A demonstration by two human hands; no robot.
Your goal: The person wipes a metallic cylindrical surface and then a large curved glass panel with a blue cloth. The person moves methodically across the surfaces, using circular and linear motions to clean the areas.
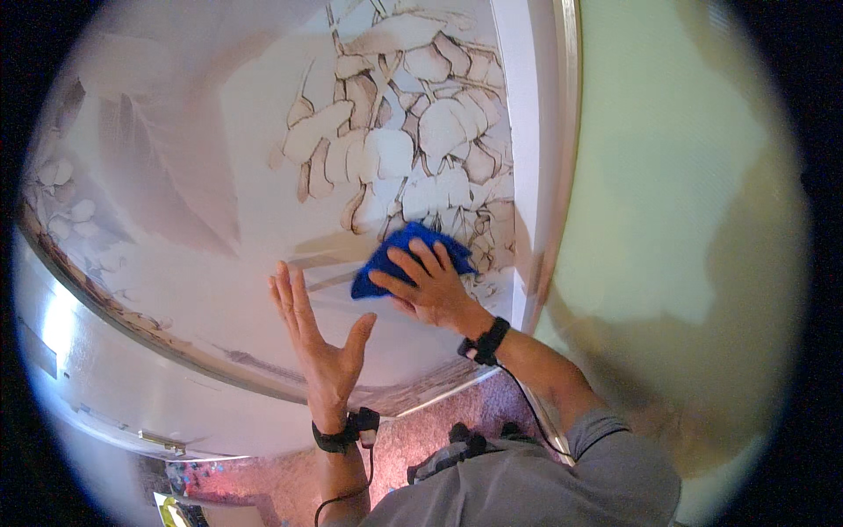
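Observation:
Under my right hand [431, 286] lies a folded blue cloth [408, 253], pressed against a broad pale panel [263, 217]. The fingers are spread over the cloth. Brown line-drawn flowers [388, 151] cover the panel above and around it. My left hand [329, 352] holds nothing; its thumb stands apart from its raised fingers, to the left of the cloth. Whether the left palm touches the panel, I cannot tell. Both wrists carry black straps with cables.
A white frame edge [527, 151] bounds the panel on the right, beside a pale green wall [645, 184]. At lower left stands a glossy white surface [132, 369] with a metal hinge-like fitting [161, 440]. Reddish, patterned flooring [421, 435] shows below.

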